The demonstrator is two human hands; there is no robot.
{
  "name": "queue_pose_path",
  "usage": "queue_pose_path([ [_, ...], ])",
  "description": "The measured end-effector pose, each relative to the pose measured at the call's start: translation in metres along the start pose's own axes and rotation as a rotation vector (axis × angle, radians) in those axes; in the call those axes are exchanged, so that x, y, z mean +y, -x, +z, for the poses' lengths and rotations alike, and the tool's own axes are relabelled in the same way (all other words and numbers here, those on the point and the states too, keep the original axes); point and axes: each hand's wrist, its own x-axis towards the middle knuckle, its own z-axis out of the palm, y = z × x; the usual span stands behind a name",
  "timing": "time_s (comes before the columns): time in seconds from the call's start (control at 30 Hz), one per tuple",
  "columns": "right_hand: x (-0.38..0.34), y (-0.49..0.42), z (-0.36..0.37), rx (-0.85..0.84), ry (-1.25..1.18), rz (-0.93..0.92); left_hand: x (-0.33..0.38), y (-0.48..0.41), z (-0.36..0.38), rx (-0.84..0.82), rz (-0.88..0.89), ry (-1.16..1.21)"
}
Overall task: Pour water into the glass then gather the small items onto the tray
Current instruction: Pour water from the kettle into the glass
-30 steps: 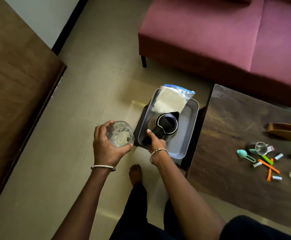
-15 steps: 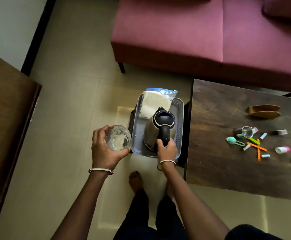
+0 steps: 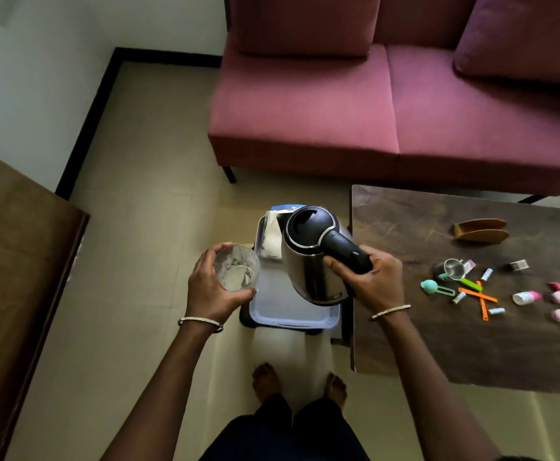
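The right hand (image 3: pixel 377 281) has a tight grip on the smooth black handle (image 3: pixel 344 250) of the shiny metal kettle (image 3: pixel 308 272). The left hand (image 3: pixel 205 291) has its grip around the round clear glass (image 3: pixel 237 272).

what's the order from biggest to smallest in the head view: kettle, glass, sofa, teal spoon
1. sofa
2. kettle
3. glass
4. teal spoon
The kettle and glass are held up nearer the camera, which enlarges them, but the gaps are wide enough that the order holds.

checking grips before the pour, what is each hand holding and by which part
The left hand grips the glass round its side wall. The right hand grips the kettle by its black handle.
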Motion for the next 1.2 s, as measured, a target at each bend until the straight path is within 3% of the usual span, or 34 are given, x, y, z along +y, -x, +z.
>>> queue_pose_path([
  [0.27,-0.091,-0.036,-0.090,-0.007,0.108,-0.305,0.046,0.012,-0.013,0.018,0.054,0.081],
  [0.47,-0.149,-0.038,-0.134,-0.105,0.140,-0.469,0.074,0.024,-0.022,0.050,0.145,0.093],
  [1.2,-0.212,-0.025,-0.160,-0.296,0.467,-0.650,0.099,0.052,-0.028,0.075,0.238,0.091],
])
